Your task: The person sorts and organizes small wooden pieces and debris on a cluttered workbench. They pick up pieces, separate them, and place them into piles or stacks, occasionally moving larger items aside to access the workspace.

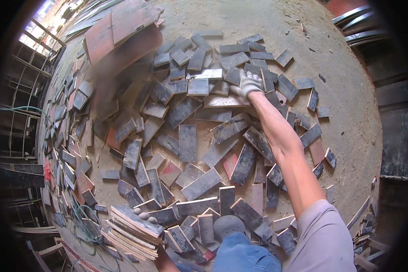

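Note:
My left hand (145,216), in a grey glove with only its fingertips showing, holds a thick stack of plywood offcuts (132,231) at the lower left. Dark film coats the top piece, and the cut edges are pale. My right arm stretches far forward. Its gloved right hand (250,83) spreads its fingers over the heap, beside a dark offcut (233,75); whether it touches that piece is unclear. Just below the palm lies a longer, shiny grey strip (226,101). Many more rectangular offcuts (187,142) lie loosely scattered before me.
Large reddish panels (122,27) rise at the upper left. A green hose (85,214) coils at the left, near metal lattice frames (23,78). My shoe (229,227) stands among the pieces. Sawdust covers the concrete floor (350,136); dark stacked material (394,136) lines the right.

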`<control>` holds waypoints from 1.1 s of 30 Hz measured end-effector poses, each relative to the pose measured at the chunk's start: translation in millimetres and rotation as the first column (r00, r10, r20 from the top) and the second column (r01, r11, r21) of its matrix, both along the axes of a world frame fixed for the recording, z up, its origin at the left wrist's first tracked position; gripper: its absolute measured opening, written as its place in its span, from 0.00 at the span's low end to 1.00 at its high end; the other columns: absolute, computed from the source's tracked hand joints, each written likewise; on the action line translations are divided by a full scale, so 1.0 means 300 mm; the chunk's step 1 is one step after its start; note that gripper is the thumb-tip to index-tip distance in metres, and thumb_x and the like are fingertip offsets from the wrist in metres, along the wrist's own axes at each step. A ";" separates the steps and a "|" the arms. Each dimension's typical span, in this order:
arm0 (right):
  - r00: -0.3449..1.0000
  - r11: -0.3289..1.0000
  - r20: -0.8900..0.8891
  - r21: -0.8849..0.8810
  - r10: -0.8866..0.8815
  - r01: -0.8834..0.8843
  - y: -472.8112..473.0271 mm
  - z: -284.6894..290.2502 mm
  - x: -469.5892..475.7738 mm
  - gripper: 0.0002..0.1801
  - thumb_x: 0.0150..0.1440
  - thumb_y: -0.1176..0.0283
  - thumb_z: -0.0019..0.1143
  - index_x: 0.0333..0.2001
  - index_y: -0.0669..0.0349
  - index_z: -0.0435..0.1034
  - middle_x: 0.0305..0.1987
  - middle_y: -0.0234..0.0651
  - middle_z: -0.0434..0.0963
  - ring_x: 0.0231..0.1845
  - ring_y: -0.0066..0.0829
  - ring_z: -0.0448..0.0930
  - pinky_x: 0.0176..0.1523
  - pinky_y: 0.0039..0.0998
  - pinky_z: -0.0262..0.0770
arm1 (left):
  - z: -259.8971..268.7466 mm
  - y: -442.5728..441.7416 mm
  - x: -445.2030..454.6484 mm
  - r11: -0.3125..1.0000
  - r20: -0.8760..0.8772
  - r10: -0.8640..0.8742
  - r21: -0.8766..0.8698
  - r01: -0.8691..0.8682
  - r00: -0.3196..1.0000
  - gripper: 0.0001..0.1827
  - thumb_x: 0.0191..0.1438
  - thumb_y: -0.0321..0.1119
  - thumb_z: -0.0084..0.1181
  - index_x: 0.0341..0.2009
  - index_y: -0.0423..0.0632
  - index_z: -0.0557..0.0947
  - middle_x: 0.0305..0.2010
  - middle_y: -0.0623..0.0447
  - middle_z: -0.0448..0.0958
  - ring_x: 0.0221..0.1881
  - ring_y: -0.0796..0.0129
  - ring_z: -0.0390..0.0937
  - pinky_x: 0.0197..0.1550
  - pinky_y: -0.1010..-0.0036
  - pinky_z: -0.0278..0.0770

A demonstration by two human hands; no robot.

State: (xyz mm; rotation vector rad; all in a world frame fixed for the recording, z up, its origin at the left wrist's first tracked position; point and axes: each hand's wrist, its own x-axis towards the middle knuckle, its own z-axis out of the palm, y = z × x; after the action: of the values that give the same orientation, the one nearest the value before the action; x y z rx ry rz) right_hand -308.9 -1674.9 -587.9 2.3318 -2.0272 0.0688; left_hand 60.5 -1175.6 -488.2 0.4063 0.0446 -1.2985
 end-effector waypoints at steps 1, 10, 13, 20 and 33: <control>0.971 0.999 -0.231 0.008 0.054 -0.054 0.007 -0.045 -0.045 0.51 0.54 0.40 0.64 0.71 0.63 0.59 0.59 0.56 0.77 0.56 0.51 0.81 0.55 0.47 0.78 | -0.024 0.009 0.009 1.000 -0.044 0.019 0.000 -0.019 0.999 0.34 0.71 0.52 0.46 0.68 0.36 0.65 0.61 0.37 0.73 0.65 0.50 0.71 0.68 0.49 0.66; 0.674 0.816 0.737 0.413 -0.040 -0.404 0.662 0.195 0.142 0.23 0.53 0.51 0.64 0.40 0.62 0.79 0.32 0.54 0.81 0.36 0.52 0.84 0.42 0.43 0.79 | -0.023 -0.039 -0.094 0.997 -0.027 0.035 0.065 -0.034 0.999 0.37 0.72 0.54 0.43 0.76 0.45 0.55 0.66 0.34 0.68 0.65 0.46 0.71 0.69 0.42 0.66; 0.403 0.693 0.848 0.520 -0.345 -0.500 0.691 0.138 0.103 0.27 0.56 0.46 0.67 0.42 0.61 0.80 0.31 0.38 0.83 0.34 0.29 0.81 0.42 0.35 0.77 | -0.026 -0.122 -0.151 0.994 0.068 -0.097 0.052 0.094 0.993 0.37 0.72 0.53 0.42 0.77 0.48 0.55 0.66 0.35 0.71 0.65 0.49 0.74 0.69 0.46 0.67; 0.242 0.687 0.804 0.591 -0.543 -0.423 0.371 0.124 -0.112 0.29 0.55 0.65 0.75 0.59 0.61 0.75 0.49 0.33 0.83 0.48 0.24 0.82 0.52 0.29 0.79 | -0.048 -0.148 -0.190 0.986 -0.085 -0.165 -0.031 0.163 0.983 0.34 0.73 0.54 0.39 0.74 0.45 0.62 0.67 0.35 0.72 0.66 0.45 0.74 0.71 0.41 0.65; 0.993 0.828 0.118 0.559 -0.019 -0.051 0.464 0.211 0.171 0.59 0.49 0.34 0.65 0.65 0.79 0.62 0.60 0.63 0.76 0.61 0.56 0.78 0.65 0.47 0.72 | -0.072 -0.067 -0.134 1.000 0.033 0.007 0.019 -0.007 0.999 0.38 0.71 0.55 0.41 0.78 0.48 0.53 0.68 0.36 0.70 0.61 0.46 0.77 0.65 0.45 0.70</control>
State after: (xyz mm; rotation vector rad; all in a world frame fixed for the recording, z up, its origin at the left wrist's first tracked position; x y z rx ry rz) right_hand -257.6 -1535.6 -524.5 2.7231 -2.3364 -0.4698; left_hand 20.1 -1195.7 -509.9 0.4433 0.0305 -1.2850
